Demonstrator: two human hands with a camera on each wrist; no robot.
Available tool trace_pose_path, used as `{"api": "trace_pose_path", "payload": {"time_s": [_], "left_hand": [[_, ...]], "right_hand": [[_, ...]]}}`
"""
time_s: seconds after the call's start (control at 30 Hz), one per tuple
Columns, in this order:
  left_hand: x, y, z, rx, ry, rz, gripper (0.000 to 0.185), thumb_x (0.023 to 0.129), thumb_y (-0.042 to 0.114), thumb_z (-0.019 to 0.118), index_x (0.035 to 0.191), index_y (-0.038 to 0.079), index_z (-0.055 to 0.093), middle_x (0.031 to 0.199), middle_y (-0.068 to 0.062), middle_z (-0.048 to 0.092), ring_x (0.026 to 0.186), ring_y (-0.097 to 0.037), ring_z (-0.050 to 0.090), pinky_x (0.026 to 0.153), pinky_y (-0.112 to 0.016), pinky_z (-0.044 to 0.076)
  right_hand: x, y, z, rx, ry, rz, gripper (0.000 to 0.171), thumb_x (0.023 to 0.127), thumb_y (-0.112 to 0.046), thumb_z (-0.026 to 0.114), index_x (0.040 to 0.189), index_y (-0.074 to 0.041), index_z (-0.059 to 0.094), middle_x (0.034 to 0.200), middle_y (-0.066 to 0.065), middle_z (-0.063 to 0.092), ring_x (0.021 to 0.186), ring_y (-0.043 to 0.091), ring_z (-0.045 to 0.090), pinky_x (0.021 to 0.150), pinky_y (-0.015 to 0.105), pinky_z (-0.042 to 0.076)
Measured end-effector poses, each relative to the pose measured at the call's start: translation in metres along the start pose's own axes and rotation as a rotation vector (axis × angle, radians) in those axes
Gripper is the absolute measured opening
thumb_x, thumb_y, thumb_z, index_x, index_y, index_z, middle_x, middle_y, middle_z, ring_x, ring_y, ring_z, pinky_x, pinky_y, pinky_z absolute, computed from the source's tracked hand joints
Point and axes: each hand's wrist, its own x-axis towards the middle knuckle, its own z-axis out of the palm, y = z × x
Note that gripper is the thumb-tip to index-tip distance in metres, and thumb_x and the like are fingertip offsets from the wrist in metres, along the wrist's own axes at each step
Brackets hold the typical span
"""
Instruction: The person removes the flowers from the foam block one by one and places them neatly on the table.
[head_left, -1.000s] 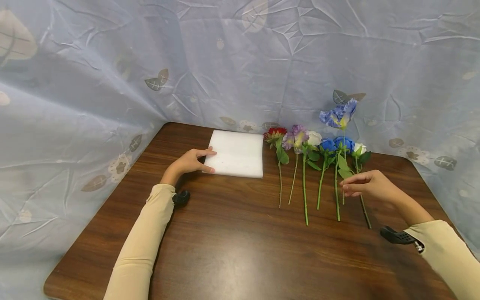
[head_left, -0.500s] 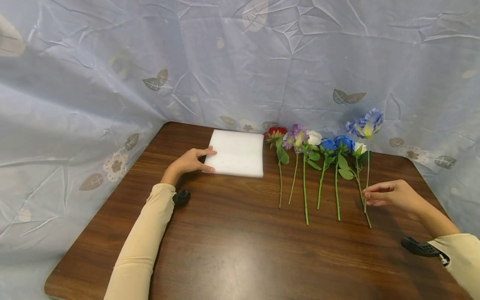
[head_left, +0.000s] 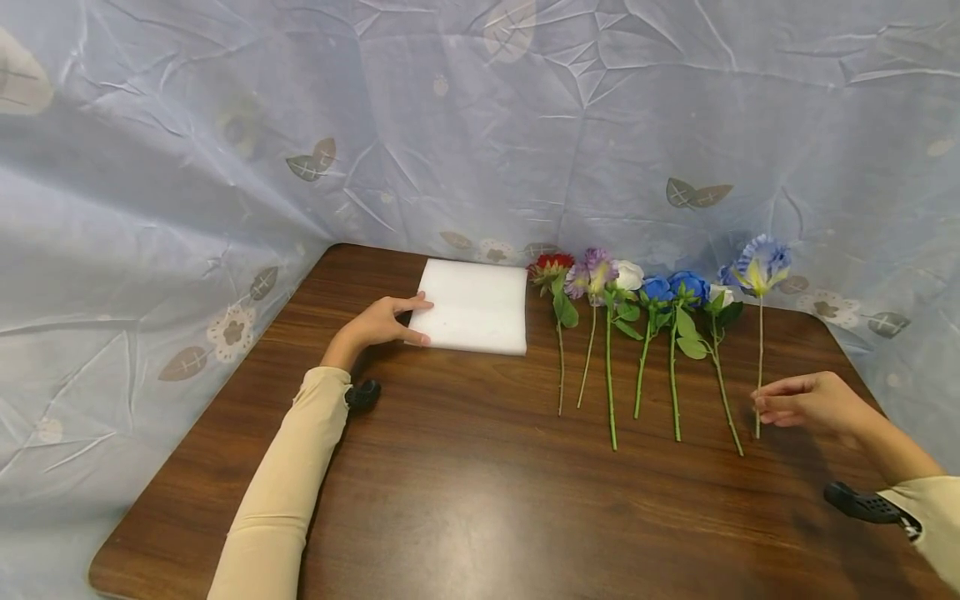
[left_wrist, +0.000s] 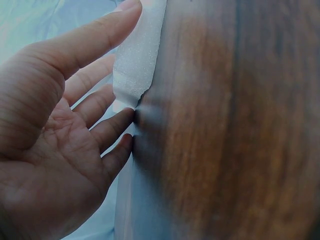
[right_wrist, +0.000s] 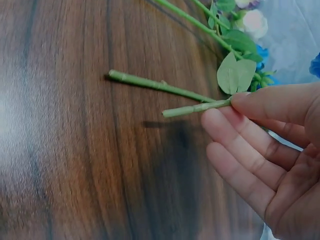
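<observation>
In the head view my right hand (head_left: 813, 408) pinches the stem of a blue-and-yellow artificial flower (head_left: 761, 271) between thumb and fingertips, at the right end of a row of flowers. The right wrist view shows the cut end of that stem (right_wrist: 187, 109) sticking out past the fingertips, above the table. My left hand (head_left: 375, 323) rests at the left edge of a white foam sheet (head_left: 476, 308), thumb and fingers spread. Seen from the left wrist, the thumb lies over the foam (left_wrist: 140, 55) and the other fingers reach along its side.
Left of the held flower lie a red flower (head_left: 552, 271), a purple one (head_left: 592, 275), white roses (head_left: 627, 276) and blue roses (head_left: 687, 287), stems toward the front. The brown wooden table (head_left: 480, 483) ends at a patterned curtain (head_left: 465, 125) behind and at the sides.
My right hand has carried the blue-and-yellow flower rightward and lower, past the rightmost white rose. The left hand and foam sheet have stayed put.
</observation>
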Motion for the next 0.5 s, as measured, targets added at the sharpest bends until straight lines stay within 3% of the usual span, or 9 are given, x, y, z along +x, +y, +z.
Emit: {"api": "trace_pose_path", "payload": {"time_s": [0.13, 0.37, 0.5], "left_hand": [[0.0, 0.0, 0.001, 0.004, 0.004, 0.0, 0.079, 0.081, 0.028, 0.088, 0.15, 0.014, 0.053, 0.167, -0.006, 0.027, 0.157, -0.032, 0.02, 0.127, -0.052, 0.021], [0.0, 0.001, 0.002, -0.003, 0.003, -0.006, 0.078, 0.081, 0.028, 0.088, 0.15, 0.015, 0.054, 0.167, -0.004, 0.028, 0.158, -0.03, 0.02, 0.128, -0.05, 0.022], [0.001, 0.0, 0.002, -0.007, 0.004, -0.007, 0.078, 0.081, 0.028, 0.088, 0.149, 0.015, 0.054, 0.167, -0.004, 0.028, 0.158, -0.03, 0.02, 0.128, -0.049, 0.021]], "right_hand": [[-0.001, 0.006, -0.004, -0.016, -0.004, 0.041, 0.037, 0.102, -0.009, 0.061, 0.124, 0.021, 0.062, 0.101, -0.003, 0.079, 0.086, 0.013, 0.077, 0.079, 0.035, 0.064], [-0.003, 0.018, -0.014, -0.025, 0.0, 0.115, 0.034, 0.102, -0.013, 0.063, 0.119, 0.017, 0.067, 0.099, 0.001, 0.08, 0.083, 0.013, 0.077, 0.078, 0.035, 0.064], [-0.004, 0.025, -0.018, -0.043, -0.008, 0.122, 0.031, 0.103, -0.006, 0.057, 0.117, 0.02, 0.066, 0.096, 0.003, 0.08, 0.081, 0.012, 0.077, 0.077, 0.034, 0.064]]}}
